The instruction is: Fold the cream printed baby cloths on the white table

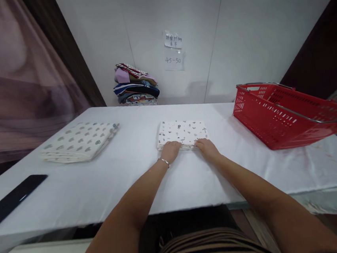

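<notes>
Your left hand (170, 150) and right hand (206, 146) both rest on the near edge of the folded cloth (182, 133), which lies flat at the middle of the surface (137, 177). The cloth is white with small scattered prints, folded to a neat rectangle. Your left hand sits palm down at the cloth's near left corner, fingers curled onto the edge; whether they pinch the fabric or only press on it cannot be told. Your right hand sits likewise at the near right side, fingers bent over the edge, grip also not clear. The two hands are close together, not touching. A bracelet (164, 162) rings your left wrist. To the left, well apart from the cloth, lies a second folded cloth (79, 142), pale with grey-green spots. Nearer you on the far left, a flat black object (13, 200) lies on the surface. To the right, a red basket (286, 115) with metal handles stands tilted, its contents not visible. At the back, against the wall, a stack of folded fabrics (136, 85) in mixed colours. Two paper notes (173, 50) hang on the wall above the surface.
</notes>
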`<act>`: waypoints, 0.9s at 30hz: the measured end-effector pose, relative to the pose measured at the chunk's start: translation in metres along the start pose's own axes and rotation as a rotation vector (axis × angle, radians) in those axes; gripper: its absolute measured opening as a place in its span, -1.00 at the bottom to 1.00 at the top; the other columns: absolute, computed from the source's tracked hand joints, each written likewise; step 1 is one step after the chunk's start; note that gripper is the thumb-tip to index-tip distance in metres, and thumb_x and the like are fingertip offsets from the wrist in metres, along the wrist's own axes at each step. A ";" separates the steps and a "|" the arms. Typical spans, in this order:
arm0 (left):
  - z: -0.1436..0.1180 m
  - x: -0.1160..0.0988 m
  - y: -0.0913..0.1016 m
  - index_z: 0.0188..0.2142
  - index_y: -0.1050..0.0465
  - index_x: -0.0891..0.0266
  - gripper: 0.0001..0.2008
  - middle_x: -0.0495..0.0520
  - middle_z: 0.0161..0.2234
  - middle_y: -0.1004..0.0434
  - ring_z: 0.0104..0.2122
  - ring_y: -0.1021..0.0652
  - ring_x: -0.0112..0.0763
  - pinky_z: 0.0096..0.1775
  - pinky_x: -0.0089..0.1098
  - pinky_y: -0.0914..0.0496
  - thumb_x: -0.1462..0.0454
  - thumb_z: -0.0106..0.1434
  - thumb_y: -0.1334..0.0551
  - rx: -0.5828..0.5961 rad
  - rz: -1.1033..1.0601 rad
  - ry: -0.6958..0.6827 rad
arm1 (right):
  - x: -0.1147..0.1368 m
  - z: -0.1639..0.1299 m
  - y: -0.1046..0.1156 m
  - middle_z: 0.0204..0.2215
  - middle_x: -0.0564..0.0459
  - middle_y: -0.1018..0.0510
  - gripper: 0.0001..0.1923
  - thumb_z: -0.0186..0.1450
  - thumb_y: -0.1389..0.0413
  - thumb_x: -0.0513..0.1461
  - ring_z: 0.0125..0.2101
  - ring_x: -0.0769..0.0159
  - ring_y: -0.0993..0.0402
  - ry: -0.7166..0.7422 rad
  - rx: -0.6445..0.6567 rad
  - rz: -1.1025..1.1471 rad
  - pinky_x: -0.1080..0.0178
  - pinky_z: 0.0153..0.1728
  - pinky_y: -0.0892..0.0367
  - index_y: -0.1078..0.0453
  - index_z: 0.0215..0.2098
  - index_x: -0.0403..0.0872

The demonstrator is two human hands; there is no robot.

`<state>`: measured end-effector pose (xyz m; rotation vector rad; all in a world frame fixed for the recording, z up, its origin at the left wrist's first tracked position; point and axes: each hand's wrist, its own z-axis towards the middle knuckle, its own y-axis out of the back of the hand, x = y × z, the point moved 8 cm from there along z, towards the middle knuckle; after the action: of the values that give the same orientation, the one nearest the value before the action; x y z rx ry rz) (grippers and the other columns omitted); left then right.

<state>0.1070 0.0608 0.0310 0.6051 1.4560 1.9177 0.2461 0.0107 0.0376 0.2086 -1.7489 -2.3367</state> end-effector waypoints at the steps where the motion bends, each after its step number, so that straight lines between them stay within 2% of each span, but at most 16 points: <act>1: -0.002 0.001 0.000 -0.17 -0.43 0.22 -0.75 0.11 -0.18 -0.53 -0.17 -0.50 -0.32 -0.11 -0.30 -0.29 0.42 0.24 -0.05 -0.014 -0.019 0.008 | 0.000 -0.001 0.000 -0.04 -0.05 -0.45 -0.68 0.29 0.05 -0.37 -0.04 0.23 -0.29 -0.009 -0.002 0.007 0.23 -0.07 -0.18 -0.41 -0.06 -0.06; 6: -0.006 0.001 0.000 -0.15 -0.46 0.21 -0.74 0.10 -0.16 -0.53 -0.13 -0.49 -0.33 -0.08 -0.31 -0.30 0.40 0.26 -0.04 -0.060 -0.068 0.036 | 0.005 0.001 0.008 -0.06 -0.05 -0.47 -0.69 0.30 0.06 -0.35 -0.05 0.23 -0.32 -0.044 0.006 0.040 0.22 -0.04 -0.19 -0.42 -0.07 -0.08; 11: -0.008 -0.003 0.006 -0.16 -0.47 0.25 -0.74 0.12 -0.20 -0.54 -0.14 -0.49 -0.31 -0.06 -0.29 -0.32 0.37 0.28 -0.04 -0.079 -0.096 0.055 | 0.027 -0.003 0.005 0.09 -0.08 -0.36 -0.56 0.26 0.07 -0.39 0.09 0.21 -0.22 0.043 -0.034 0.071 0.13 0.06 -0.13 -0.27 0.10 -0.09; 14: -0.012 -0.004 0.008 -0.10 -0.44 0.20 -0.72 0.10 -0.11 -0.51 -0.08 -0.47 -0.35 0.01 -0.29 -0.28 0.40 0.27 -0.05 -0.079 -0.129 0.054 | 0.029 -0.010 -0.006 0.14 -0.08 -0.31 -0.51 0.24 0.10 -0.43 0.15 0.20 -0.16 0.047 -0.049 0.055 0.06 0.11 -0.07 -0.23 0.13 -0.08; 18: -0.022 -0.002 0.009 0.01 -0.35 0.13 -0.62 0.01 0.04 -0.42 0.09 -0.35 -0.41 0.15 -0.26 -0.14 0.44 0.27 -0.01 -0.065 -0.134 0.038 | 0.026 -0.015 -0.015 0.14 -0.08 -0.31 -0.51 0.25 0.12 -0.43 0.14 0.18 -0.18 0.078 -0.071 0.041 0.06 0.10 -0.09 -0.24 0.13 -0.10; 24: -0.053 0.028 0.014 0.08 -0.30 0.15 -0.54 0.00 0.13 -0.33 0.18 -0.24 -0.35 0.21 -0.15 -0.03 0.48 0.25 0.04 -0.100 -0.111 0.217 | 0.023 -0.015 -0.015 0.11 -0.07 -0.35 -0.49 0.22 0.11 -0.45 0.13 0.20 -0.21 0.084 -0.126 0.059 0.06 0.09 -0.11 -0.27 0.11 -0.09; 27: -0.073 0.052 0.022 0.06 -0.32 0.12 -0.53 -0.01 0.11 -0.35 0.16 -0.26 -0.34 0.18 -0.14 -0.14 0.49 0.22 0.01 -0.173 -0.143 0.334 | 0.022 -0.016 -0.015 0.10 -0.05 -0.37 -0.48 0.20 0.11 -0.45 0.12 0.22 -0.22 0.080 -0.141 0.079 0.06 0.09 -0.11 -0.28 0.10 -0.08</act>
<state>0.0162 0.0466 0.0306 0.0998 1.4655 2.0717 0.2273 -0.0053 0.0190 0.2027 -1.5203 -2.3493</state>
